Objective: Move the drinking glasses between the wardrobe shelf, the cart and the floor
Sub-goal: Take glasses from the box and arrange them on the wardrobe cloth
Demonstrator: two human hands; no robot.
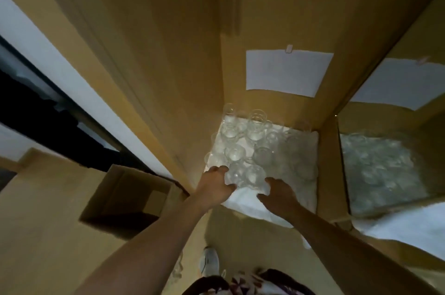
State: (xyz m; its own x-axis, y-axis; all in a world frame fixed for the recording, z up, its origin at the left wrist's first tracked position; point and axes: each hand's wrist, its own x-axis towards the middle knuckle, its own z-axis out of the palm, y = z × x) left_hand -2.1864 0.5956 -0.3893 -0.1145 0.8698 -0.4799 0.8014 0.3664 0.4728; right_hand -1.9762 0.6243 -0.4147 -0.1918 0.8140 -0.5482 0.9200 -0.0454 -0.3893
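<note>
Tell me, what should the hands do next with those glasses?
Probably lift. The left hand and right hand already curl round the two nearest glasses on the white cloth, so raising them straight up, clear of their neighbours, seems the next step.

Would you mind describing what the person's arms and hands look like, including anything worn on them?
Both forearms are bare up to the frame's lower edge, with no sleeve in sight. The left hand and the right hand wear no gloves, and I see no watch, bracelet or ring, though the picture is dim and somewhat blurred.
</note>
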